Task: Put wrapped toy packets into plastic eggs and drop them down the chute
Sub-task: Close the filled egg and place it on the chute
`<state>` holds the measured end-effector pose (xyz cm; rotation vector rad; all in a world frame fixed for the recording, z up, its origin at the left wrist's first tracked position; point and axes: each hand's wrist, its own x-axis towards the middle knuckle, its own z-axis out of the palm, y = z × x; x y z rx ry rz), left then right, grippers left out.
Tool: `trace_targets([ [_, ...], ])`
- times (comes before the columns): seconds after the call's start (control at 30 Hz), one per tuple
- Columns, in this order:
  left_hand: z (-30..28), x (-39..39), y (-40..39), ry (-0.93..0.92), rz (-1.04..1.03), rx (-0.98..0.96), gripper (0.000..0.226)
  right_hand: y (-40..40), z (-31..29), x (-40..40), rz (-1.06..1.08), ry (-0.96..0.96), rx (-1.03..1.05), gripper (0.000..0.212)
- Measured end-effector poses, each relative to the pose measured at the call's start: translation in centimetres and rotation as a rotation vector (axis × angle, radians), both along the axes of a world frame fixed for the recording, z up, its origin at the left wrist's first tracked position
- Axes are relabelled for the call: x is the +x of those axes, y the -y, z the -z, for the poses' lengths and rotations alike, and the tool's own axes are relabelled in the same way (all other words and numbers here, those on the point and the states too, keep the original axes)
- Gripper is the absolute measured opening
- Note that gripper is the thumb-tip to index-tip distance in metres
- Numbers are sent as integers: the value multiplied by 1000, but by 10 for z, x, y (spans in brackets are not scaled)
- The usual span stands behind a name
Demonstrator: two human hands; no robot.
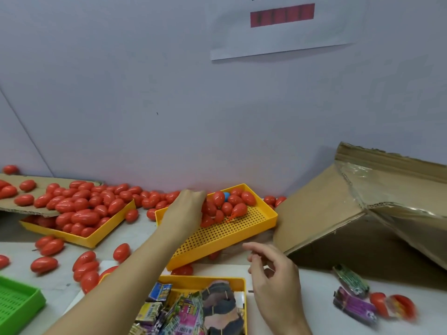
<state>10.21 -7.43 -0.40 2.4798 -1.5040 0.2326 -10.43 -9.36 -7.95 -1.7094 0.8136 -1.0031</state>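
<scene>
From the head camera, the left hand (pixel 187 209) reaches into the perforated yellow plastic tray (pixel 225 234) and its fingertips are buried among the glossy red plastic eggs (pixel 227 204) heaped at the tray's far end — whether it grips one cannot be told. One small blue egg (pixel 226 196) peeks from that heap. The tray is tilted, its near corner propped on a half-hidden egg.

A second yellow tray of wrapped toy packets (pixel 191 308) is cut off by the bottom edge. The green plastic tray (pixel 17 303) is cropped at the lower left. A sheet of brown cardboard (pixel 36 189) covers part of the third yellow tray (pixel 79 228), which is also piled with eggs.

The brown cardboard chute (pixel 362 213), taped with clear film, slopes along the right side and runs out of frame. Beside its foot lie two loose packets (pixel 353 296) and a blurred opened red egg (pixel 396 305).

The right hand (pixel 273 274) hovers over bare tabletop between the tilted tray and the chute — fingers loosely curled, holding nothing visible.
</scene>
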Motion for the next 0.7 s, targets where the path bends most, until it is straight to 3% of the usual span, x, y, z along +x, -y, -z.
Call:
trace_targets([
  [0.1,-4,-6,-9,67,-48,-60,7,0,1,0,6,8,18,39],
  [0.2,-5,-23,-28,86,-74,-238,15,1,1,0,13,19,50,38],
  [0.27,-3,-47,-42,-48,-73,-379,26,1,1,1,15,39,75,36],
  [0.33,2,-76,-53,-306,-26,-489,31,0,1,0,5,67,87,34],
  [0.4,11,-101,-61,-527,9,-536,33,-2,-2,-2,-27,111,89,31],
  [0.47,21,-116,-67,-631,28,-544,29,-3,-4,-4,-77,150,79,25],
  [0.57,31,-121,-70,-597,71,-517,17,-5,-6,-5,-135,191,103,16],
  [0.7,35,-119,-71,-508,95,-486,24,-6,-6,-4,-141,184,109,24],
])
